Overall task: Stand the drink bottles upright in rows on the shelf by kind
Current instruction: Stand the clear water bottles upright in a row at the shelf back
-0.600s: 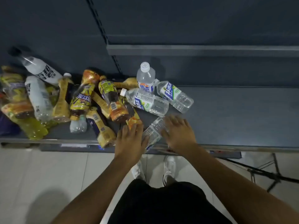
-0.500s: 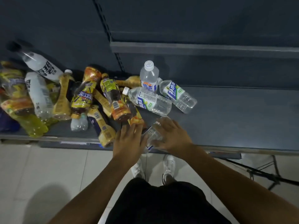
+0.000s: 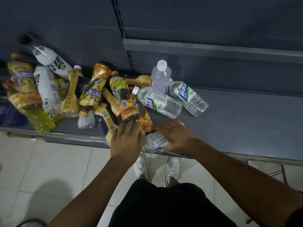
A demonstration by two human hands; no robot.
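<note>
A heap of drink bottles lies on the grey shelf (image 3: 246, 122). At its front edge a clear water bottle (image 3: 155, 141) lies on its side; my right hand (image 3: 177, 136) grips it, fingers over the top and thumb underneath. My left hand (image 3: 127, 140) rests with straight fingers on an orange-labelled tea bottle (image 3: 146, 123) beside it. One clear water bottle (image 3: 161, 76) stands upright at the back. Two more clear bottles (image 3: 159, 102) (image 3: 188, 98) lie next to it. Tea bottles (image 3: 124, 97) (image 3: 93, 94), white bottles (image 3: 52, 63) (image 3: 47, 89) and a yellow bottle (image 3: 39, 118) lie jumbled to the left.
The right half of the shelf is bare grey metal. An upper shelf edge (image 3: 213, 49) juts out above it. A slotted upright (image 3: 126, 46) runs down the back panel. Below the shelf lip are white floor tiles (image 3: 49, 161) and my white shoes (image 3: 141, 167).
My right hand has gone from lying flat on the clear bottle to curling round it, and has drawn it towards the shelf's front edge. My left hand has barely moved.
</note>
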